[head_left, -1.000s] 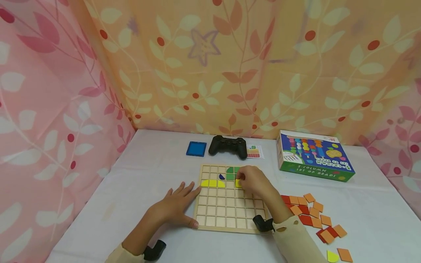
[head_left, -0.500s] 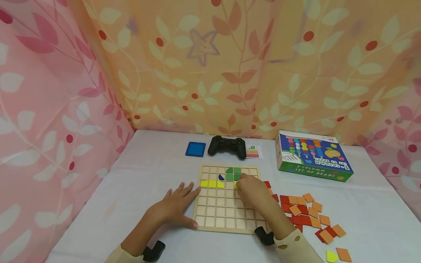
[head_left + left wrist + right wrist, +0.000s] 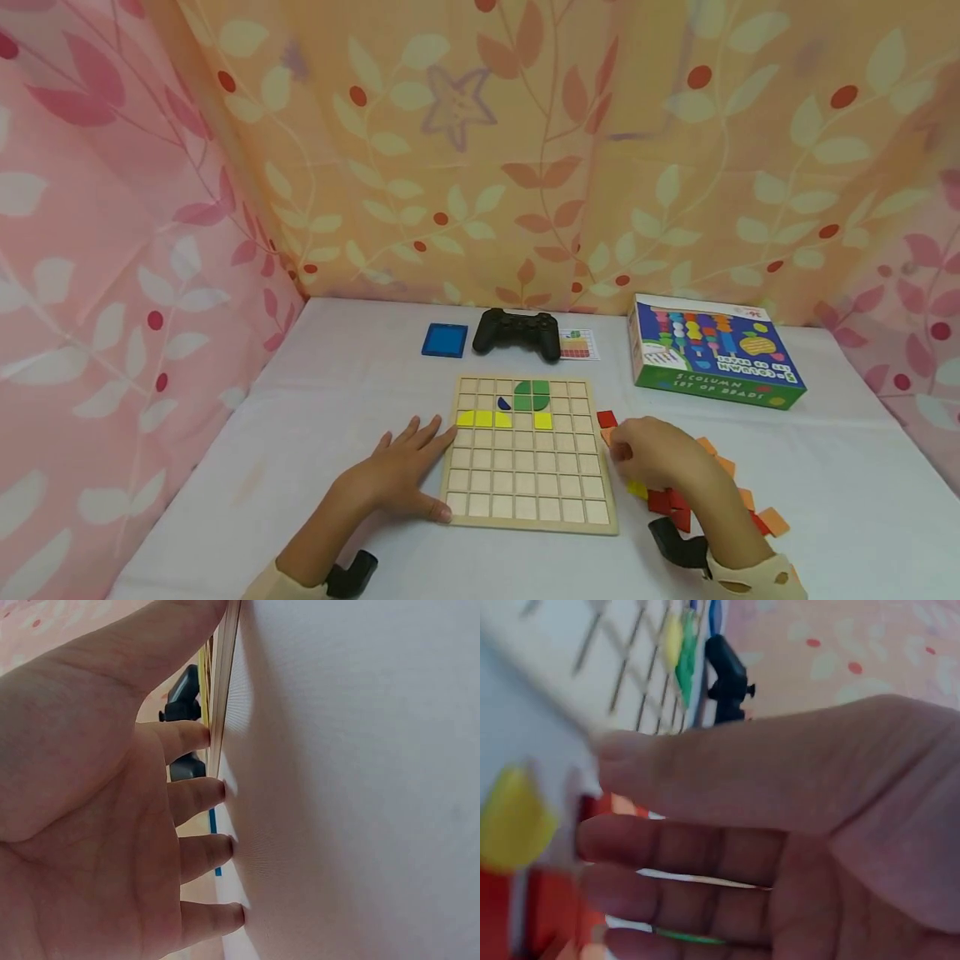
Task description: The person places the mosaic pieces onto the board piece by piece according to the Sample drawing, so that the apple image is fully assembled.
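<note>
A wooden grid board lies on the white tabletop. In its upper rows sit green pieces, a small dark blue piece, a run of yellow pieces and a separate yellow square. My left hand rests with spread fingers against the board's left edge; the left wrist view shows its fingertips at the edge. Right of the board, my right hand is over loose flat pieces, thumb and fingers apart, nothing between them. Close to its fingertips lies a yellow piece, blurred in the right wrist view.
Red squares and orange squares lie loose, partly hidden under the right hand and forearm. Behind the board are a blue square tray, a black game controller, a pattern card and a bead-set box.
My right hand has left the yellow square in the board and moved right, over the loose pieces. The left hand stays at the board's edge.
</note>
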The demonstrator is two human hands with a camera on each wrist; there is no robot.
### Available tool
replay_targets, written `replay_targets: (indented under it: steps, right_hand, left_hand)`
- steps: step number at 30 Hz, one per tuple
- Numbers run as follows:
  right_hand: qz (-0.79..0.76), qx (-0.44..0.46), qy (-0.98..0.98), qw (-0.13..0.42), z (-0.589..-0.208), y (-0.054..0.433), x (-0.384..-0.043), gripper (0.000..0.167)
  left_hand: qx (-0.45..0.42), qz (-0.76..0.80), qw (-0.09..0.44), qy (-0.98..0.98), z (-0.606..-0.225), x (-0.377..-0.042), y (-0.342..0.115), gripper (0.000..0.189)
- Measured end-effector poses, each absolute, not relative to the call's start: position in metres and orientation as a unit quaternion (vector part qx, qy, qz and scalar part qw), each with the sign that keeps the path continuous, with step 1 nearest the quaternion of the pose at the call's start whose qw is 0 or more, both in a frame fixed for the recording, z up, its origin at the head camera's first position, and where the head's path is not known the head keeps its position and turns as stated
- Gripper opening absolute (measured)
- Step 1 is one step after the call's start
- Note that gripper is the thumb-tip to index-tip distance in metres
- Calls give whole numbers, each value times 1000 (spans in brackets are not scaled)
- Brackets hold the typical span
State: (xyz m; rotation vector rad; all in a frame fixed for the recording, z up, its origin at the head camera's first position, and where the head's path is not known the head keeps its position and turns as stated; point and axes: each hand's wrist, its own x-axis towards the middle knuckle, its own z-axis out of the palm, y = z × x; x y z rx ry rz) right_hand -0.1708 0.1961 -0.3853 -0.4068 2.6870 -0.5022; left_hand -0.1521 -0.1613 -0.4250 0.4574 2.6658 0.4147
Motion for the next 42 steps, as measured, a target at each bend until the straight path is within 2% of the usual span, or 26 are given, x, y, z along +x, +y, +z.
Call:
replay_targets:
  steps: [4,9,17,22,30,37,42]
  right_hand:
    - [-166,-134,952,218,-392,206,-160,27]
    - [-160,-127,957,207,-400,209,-155,36]
    - [-174,-125,957,194,-403,209,-154,31]
    - [-210,-137,955,161,-404,210,-158,21]
    - [-247,-154,948,125,-407,213,-163,17]
    - [-270,-149,946,101,-407,210,-164,17]
    - [-272,-138,946,108,-408,209,-166,21]
  left_hand:
    - [164,146,198,955,-423,-152,-162,116]
    - [171,150,194,954,-420,-150,-162,115]
    - [178,151,194,953,-424,-150,-163,113]
    - [177,148,191,954,-426,-151,-164,114]
    - [174,147,190,955,-428,-151,-163,115]
    - [173,144,187,956,-428,-152,-162,116]
    - [173,146,188,956,-427,-151,-162,115]
